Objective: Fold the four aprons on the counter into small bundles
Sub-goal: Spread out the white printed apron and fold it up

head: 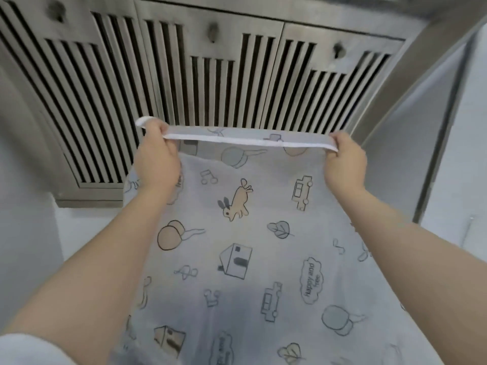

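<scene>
Left hand (155,159) and right hand (345,159) pinch the printed apron's (237,233) white hem (237,140) taut; keep corners level before folding.

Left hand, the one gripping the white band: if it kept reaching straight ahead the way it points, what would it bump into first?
Probably the slatted metal vent panels behind it. The left hand grips the apron at its top band, pointing up and away; depth is unclear.
</scene>
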A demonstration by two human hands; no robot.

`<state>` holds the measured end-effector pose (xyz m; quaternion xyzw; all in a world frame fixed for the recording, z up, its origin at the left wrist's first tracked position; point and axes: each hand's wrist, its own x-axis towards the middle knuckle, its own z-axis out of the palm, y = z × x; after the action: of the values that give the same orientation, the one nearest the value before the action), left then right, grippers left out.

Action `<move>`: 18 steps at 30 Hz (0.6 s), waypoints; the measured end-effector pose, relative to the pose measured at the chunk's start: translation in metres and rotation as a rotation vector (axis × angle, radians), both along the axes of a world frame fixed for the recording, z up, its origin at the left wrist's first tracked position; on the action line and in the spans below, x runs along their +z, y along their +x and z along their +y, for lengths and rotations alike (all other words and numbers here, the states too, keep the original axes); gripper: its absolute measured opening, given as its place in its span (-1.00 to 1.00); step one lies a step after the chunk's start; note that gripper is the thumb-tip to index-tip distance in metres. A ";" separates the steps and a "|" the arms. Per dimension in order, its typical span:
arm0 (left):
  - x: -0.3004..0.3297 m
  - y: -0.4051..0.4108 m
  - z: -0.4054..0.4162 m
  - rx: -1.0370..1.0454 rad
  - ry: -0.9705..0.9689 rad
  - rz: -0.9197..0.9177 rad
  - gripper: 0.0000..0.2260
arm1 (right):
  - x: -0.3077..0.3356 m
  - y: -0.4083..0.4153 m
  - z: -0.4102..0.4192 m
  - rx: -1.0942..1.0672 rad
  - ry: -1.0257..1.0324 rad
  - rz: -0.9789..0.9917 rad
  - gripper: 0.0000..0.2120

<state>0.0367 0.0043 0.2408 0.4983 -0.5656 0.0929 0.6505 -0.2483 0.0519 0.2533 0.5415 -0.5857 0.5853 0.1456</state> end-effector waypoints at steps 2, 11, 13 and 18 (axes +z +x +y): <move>0.018 0.000 0.008 -0.052 -0.110 0.100 -0.79 | 0.028 0.003 0.014 -0.114 -0.090 0.058 -0.75; -0.055 0.020 0.049 -0.112 0.044 0.159 -0.94 | -0.009 0.007 0.071 -0.132 -0.033 0.535 -0.63; -0.079 0.019 0.070 -0.105 0.152 0.115 -0.92 | -0.036 0.006 0.088 -0.138 0.134 0.608 -0.72; -0.138 0.009 0.140 -0.052 0.557 0.024 -0.92 | -0.099 0.003 0.144 0.070 0.613 0.637 -0.67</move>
<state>0.0462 0.1440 0.1027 0.6444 -0.5742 -0.0887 0.4972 -0.2449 0.1962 0.1543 0.7325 -0.6394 0.1930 0.1319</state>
